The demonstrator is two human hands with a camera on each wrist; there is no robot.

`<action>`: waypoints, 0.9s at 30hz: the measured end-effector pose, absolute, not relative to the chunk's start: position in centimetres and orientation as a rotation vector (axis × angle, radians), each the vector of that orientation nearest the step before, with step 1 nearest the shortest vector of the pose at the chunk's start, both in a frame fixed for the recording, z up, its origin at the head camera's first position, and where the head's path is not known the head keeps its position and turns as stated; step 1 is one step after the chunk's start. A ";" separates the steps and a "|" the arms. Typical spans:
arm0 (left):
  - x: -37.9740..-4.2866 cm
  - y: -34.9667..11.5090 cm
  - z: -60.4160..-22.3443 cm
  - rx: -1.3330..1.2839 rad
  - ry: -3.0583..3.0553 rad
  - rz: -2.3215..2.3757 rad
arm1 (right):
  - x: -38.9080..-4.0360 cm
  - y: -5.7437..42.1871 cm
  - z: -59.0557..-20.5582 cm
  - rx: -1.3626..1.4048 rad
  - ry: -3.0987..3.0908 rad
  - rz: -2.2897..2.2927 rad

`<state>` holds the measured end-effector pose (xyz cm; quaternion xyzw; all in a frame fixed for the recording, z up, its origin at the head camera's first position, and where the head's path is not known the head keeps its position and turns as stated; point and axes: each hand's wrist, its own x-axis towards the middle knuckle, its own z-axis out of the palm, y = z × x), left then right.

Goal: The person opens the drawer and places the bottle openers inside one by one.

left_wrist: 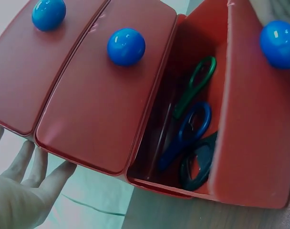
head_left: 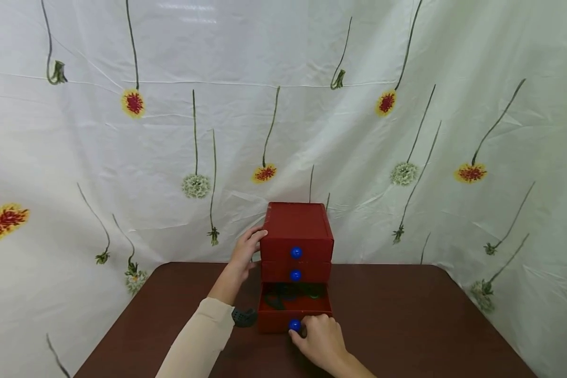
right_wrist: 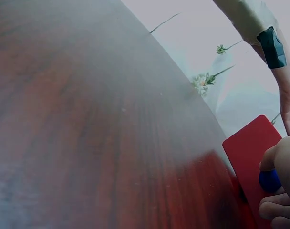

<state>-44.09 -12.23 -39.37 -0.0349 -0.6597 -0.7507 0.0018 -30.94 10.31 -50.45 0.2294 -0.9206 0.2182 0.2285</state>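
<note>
A red three-drawer box (head_left: 298, 220) with blue knobs stands on the table. Its bottom drawer (head_left: 276, 321) is pulled out, while the two above are closed. My right hand (head_left: 322, 338) pinches the bottom drawer's blue knob (head_left: 295, 325) between thumb and fingers. Against the box's left side rests my left hand (head_left: 245, 251), fingers extended along the edge. Inside the drawer, the left wrist view shows scissors-like handles: one green (left_wrist: 183, 102), one blue (left_wrist: 172, 152) and one black (left_wrist: 184, 171). Their far ends are hidden in the drawer.
The dark brown table (head_left: 406, 315) extends to both sides of the box. Right behind it hangs a pale curtain (head_left: 349, 136) printed with flowers. A dark band (head_left: 244, 317) is on my left wrist, beside the drawer in the head view.
</note>
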 end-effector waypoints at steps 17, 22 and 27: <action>-44.4 -11.9 -39.1 -0.125 -2.077 -2.375 | -33.3 10.4 -50.3 0.584 -2.520 0.618; -44.3 -11.9 -39.1 -0.109 -2.089 -2.375 | -33.6 10.3 -50.6 0.577 -2.544 0.621; -44.2 -12.0 -39.2 -0.100 -2.094 -2.360 | -34.1 10.0 -50.7 0.559 -2.547 0.622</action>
